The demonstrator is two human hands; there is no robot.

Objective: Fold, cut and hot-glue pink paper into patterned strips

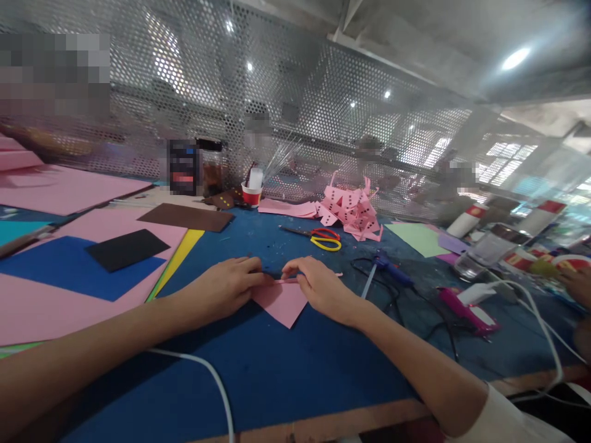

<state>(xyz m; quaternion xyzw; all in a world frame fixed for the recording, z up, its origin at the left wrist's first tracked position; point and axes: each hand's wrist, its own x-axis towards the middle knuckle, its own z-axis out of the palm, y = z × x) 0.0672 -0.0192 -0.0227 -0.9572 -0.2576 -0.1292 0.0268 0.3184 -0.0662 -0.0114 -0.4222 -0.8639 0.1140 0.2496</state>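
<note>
A pink sheet of paper (284, 304) lies on the blue tabletop between my hands, one corner pointing toward me. Its far edge looks folded or rolled into a narrow strip. My left hand (235, 280) is closed on the left end of that edge, fingertips pressed together. From the other side my right hand (318, 289) pinches the same edge, thumb and fingers bent over it. A thin pink end sticks out past the right hand. Just beyond lie scissors (325, 239) with red and yellow handles. Part of the fold is hidden under my fingers.
Coloured sheets, including a black piece (128, 249) and a brown piece (187, 217), cover the left side. A pile of pink paper shapes (351, 209) sits at the back. A blue glue gun (392, 269) with cables lies right. Another person's hand (577, 280) shows far right.
</note>
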